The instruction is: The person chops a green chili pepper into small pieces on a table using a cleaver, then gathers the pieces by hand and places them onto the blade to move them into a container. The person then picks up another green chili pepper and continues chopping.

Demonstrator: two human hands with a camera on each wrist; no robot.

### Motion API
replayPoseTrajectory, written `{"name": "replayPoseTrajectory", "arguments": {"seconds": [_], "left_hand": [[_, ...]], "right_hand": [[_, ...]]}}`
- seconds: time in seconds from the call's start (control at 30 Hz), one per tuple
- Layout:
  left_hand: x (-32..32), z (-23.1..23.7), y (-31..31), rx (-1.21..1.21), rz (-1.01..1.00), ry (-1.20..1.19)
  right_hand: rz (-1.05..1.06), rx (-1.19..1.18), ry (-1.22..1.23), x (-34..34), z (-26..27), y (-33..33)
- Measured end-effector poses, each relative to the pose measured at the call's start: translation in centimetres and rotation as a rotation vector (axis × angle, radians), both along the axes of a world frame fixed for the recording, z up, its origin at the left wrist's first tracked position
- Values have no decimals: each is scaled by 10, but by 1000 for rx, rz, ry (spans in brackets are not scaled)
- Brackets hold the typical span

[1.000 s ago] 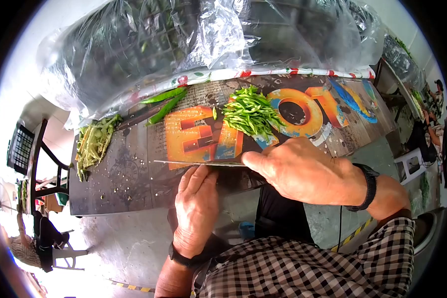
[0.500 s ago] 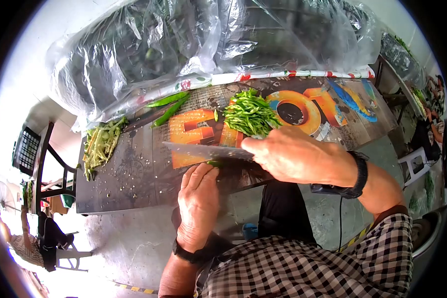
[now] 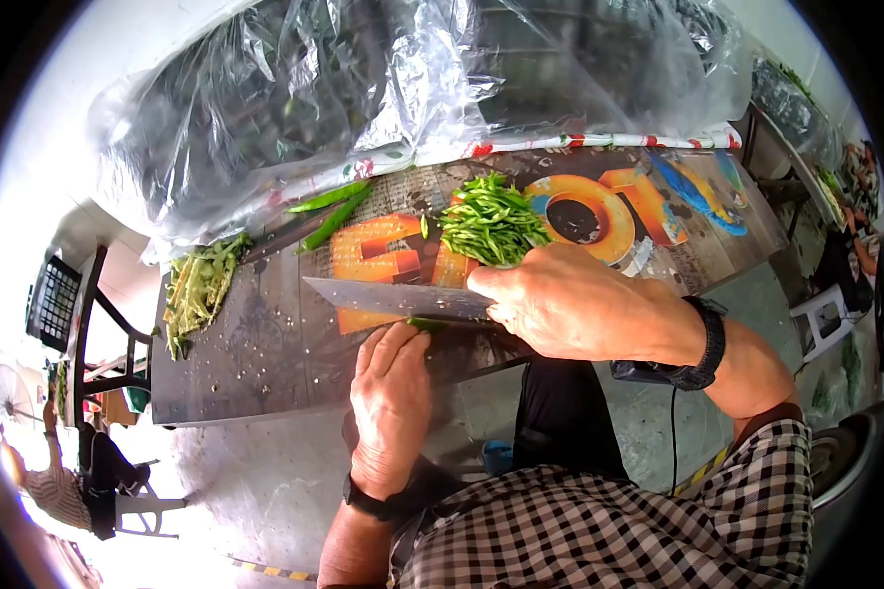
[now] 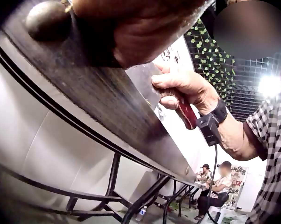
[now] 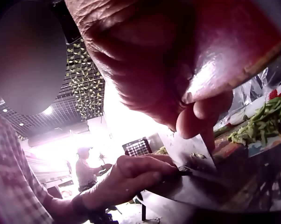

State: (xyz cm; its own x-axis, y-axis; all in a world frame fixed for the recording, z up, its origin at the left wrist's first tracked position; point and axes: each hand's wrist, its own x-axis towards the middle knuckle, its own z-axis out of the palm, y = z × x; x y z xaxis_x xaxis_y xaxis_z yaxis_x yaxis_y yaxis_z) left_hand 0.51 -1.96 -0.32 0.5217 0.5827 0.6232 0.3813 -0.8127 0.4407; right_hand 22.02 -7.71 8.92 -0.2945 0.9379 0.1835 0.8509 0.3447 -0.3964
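Note:
My right hand [image 3: 584, 302] grips the red handle [image 4: 186, 113] of a broad knife [image 3: 393, 295], its blade pointing left over the table's near edge. Just below the blade, my left hand [image 3: 391, 402] pinches a piece of green pepper [image 3: 427, 323] against the tabletop with bent fingers. Beyond the knife lies a heap of thin green pepper strips [image 3: 493, 222]. Whole green peppers [image 3: 334, 218] rest farther back on the left. In the right wrist view the blade [image 5: 189, 151] stands beside the left fingertips.
Pale green scraps [image 3: 202, 285] lie at the table's left end, with seeds scattered nearby. Clear plastic sheeting [image 3: 265, 108] covers things along the back edge. A person [image 3: 64, 486] sits at the far left near a black crate [image 3: 54, 302]. A white stool [image 3: 823, 319] stands at right.
The knife has risen and moved away from the left fingertips since a second ago, exposing the green piece there. The left hand has barely moved.

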Motion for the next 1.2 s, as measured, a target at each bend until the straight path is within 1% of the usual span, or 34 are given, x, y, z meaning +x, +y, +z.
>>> {"name": "replayPoseTrajectory", "arguments": {"seconds": [0.13,0.33,0.43,0.63,0.73,0.83,0.93,1.03,1.13,1.2], "left_hand": [[0,1,0,-6,-9,-8],[-1,0,1,-18,0,13],[0,0,1,-12,13,19],[0,0,0,-31,15,8],[-2,-2,2,11,19,43],[-3,-3,2,5,26,50],[-2,-3,2,20,40,50],[-1,-1,1,-31,22,15],[-2,0,1,-36,28,30],[-2,-2,2,-9,34,55]], "right_hand": [[-10,-81,13,0,5,1],[33,-66,16,-2,6,-3],[3,-50,-78,-7,9,-4],[0,-41,-100,-6,9,-3],[23,-64,-44,-3,9,-3],[15,-71,-98,-7,11,-6],[29,7,-199,-10,9,-9],[41,0,-248,-11,12,-11],[44,7,-201,-9,5,-9],[44,-46,-136,-8,5,-3]]}}
